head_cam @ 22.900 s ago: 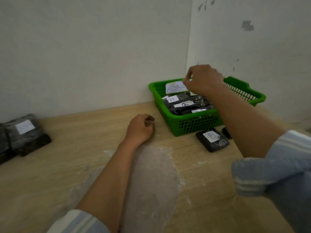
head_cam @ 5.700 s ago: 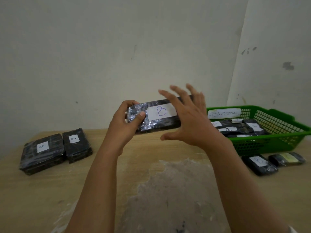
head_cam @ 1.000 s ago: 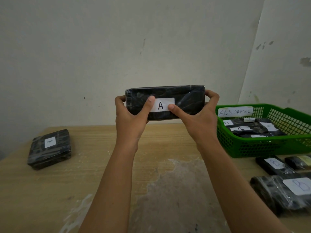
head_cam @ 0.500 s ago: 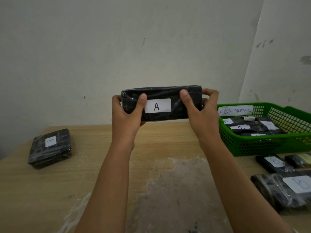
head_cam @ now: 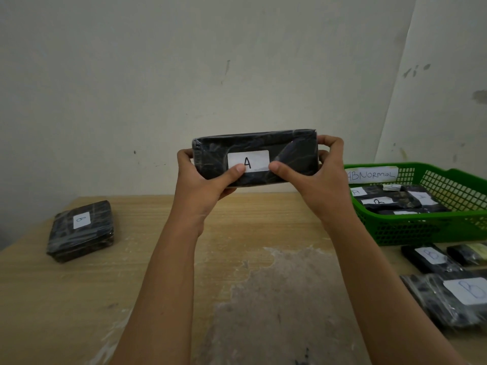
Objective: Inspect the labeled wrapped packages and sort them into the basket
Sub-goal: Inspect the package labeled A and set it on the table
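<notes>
At the frame's centre a black wrapped package (head_cam: 255, 156) labelled A is gripped at its ends by the left hand (head_cam: 204, 180) and the right hand (head_cam: 317, 177), raised above the counter (head_cam: 137, 280). The green basket (head_cam: 432, 225), holding packages, is seen at right.

Wooden table (head_cam: 66, 299), green basket (head_cam: 421, 230), wrapped packages (head_cam: 80, 233)

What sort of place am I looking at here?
Probably a makeshift sorting or inspection station in a bare room: a green basket tagged ABNORMAL, the wrapped package marked A among other lettered ones, and a worn wooden table.
</notes>
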